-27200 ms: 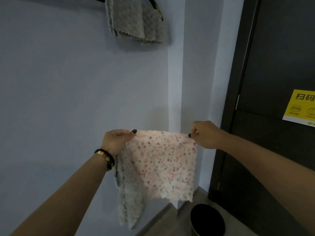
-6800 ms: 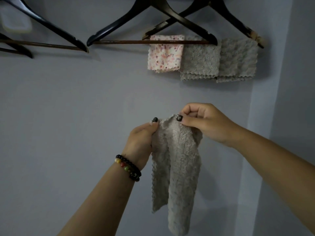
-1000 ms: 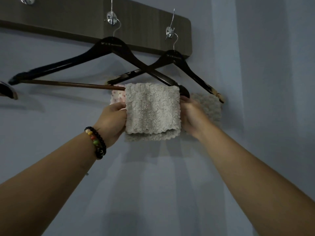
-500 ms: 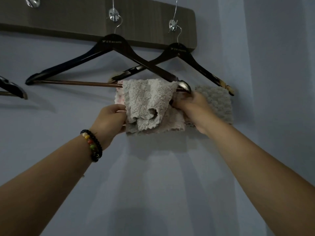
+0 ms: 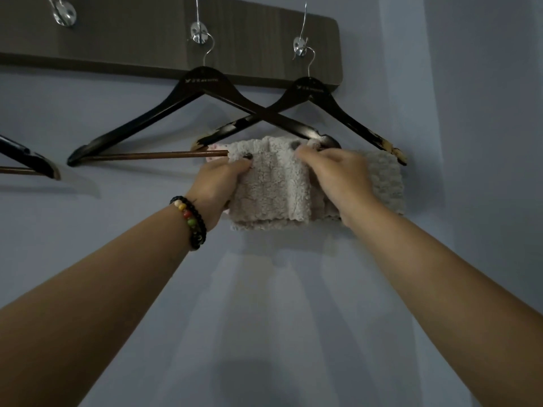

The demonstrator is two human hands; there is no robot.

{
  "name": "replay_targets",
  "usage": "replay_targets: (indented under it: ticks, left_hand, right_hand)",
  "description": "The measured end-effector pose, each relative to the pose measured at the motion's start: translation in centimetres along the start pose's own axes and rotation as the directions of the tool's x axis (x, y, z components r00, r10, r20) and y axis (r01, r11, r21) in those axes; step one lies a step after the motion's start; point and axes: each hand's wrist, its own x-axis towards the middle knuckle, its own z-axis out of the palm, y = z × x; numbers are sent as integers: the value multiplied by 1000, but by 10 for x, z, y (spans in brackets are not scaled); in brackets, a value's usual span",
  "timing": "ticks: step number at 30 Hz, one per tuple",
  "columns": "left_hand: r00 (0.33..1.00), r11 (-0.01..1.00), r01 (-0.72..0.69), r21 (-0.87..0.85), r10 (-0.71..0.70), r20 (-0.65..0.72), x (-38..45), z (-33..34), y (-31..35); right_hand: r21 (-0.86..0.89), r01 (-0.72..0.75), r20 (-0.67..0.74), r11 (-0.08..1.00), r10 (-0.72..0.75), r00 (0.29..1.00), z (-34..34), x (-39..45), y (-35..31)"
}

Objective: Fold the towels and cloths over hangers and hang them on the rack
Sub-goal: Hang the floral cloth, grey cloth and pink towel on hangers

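dark wall rack [image 5: 147, 39] carries hooked hangers [image 5: 202, 83], folded cloths [image 5: 270, 183] draped over them.

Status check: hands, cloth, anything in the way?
Both hands, left hand and right hand, grip grey cloth draped over hanger bar. Nothing blocking.

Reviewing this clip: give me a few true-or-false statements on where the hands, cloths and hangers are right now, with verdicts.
1. Both hands grip the grey cloth on the hanger bar. True: the left hand holds its left edge, the right hand its right part.
2. The rack carries no hangers. False: the left hanger and the right hanger each hang from a metal hook, their arms crossing.
3. A beaded bracelet is on the left wrist. True.
4. The grey cloth lies on the floor. False: it hangs draped at the bar.
5. Another grey cloth hangs to the right. True.
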Motion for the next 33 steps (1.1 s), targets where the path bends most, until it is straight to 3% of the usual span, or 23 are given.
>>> replay_targets:
  ticks: [3,6,10,18,22,25,29,33]
  left_hand:
    - [999,999,-34,0,34,-30,2,5,-3]
    - [997,998,-57,11,57,-43,3,7,-6]
    - [1000,995,-5,-99,4,-13,-5,10,-8]
    - [997,998,-70,-5,70,-13,-14,-2,-3]
    - [968,979,-148,139,172,-181,-17,-7,-7]
    - [940,964,-171,204,222,-260,-20,-8,-14]
    - [936,970,-141,196,195,-292,-20,-11,-24]
    - [955,980,-123,154,160,-251,-27,-16,-34]
  right_hand:
    - [-22,-71,-9,997,71,997,2,7,-4]
    - [138,-152,-40,979,159,986,-4,16,-7]
    - [301,-364,160,881,330,930,-5,19,5]
    - [366,-448,378,816,309,873,3,14,12]
    - [401,-370,277,838,274,921,6,12,15]
    - [254,-247,197,935,200,960,14,4,21]
    - [189,-172,195,967,135,971,20,-3,33]
    - [183,-109,70,977,98,993,14,-11,39]
